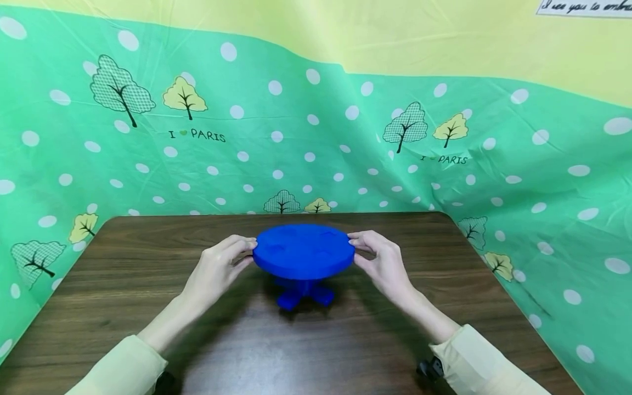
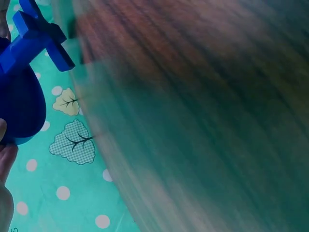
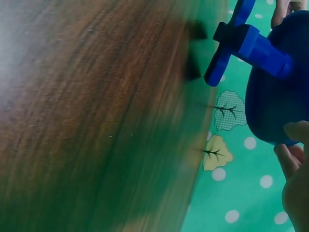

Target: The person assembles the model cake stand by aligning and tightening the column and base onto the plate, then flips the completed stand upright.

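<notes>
A blue round-topped pedestal table (image 1: 304,253), small enough for two hands, is upright in the middle of the head view. Shallow marks show on its top, and a short column runs down to a cross-shaped foot (image 3: 234,41). My left hand (image 1: 217,269) pinches the left rim, thumb below and fingers at the edge. On the opposite rim, my right hand (image 1: 386,266) holds on the same way. Both wrist views show the underside, with a gap between the foot and its dark reflection, so it appears held slightly above the wooden surface.
The dark wooden table (image 1: 237,351) has a glossy, reflecting surface. Behind it and along both sides hangs a green and yellow cloth (image 1: 306,137) with white dots and printed trees. A strip of handwriting (image 1: 587,7) is at the top right.
</notes>
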### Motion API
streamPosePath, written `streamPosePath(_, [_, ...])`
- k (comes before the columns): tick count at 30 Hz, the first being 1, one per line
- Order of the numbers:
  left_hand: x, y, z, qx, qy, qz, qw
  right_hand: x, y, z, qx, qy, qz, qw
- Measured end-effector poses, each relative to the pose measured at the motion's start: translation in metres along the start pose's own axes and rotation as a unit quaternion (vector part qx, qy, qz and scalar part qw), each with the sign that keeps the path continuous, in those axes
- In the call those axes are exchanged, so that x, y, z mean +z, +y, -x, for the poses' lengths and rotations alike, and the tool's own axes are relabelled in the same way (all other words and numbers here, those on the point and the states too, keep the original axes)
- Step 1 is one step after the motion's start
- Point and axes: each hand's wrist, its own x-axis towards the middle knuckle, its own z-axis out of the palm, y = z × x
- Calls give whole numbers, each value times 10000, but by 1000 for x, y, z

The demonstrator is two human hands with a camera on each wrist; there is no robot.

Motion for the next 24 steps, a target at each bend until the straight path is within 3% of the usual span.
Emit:
streamPosePath(5, [-1,0,3,380,57,-171,9991,-1,-1,5,-236,0,172,9996])
streamPosePath(11, [-3,1,8,374,-25,-157,9992,-6,-2,8,-501,-132,335,9981])
streamPosePath(24, [-8,6,18,927,-312,-366,9945,-14,0,21,-504,-477,291,9972])
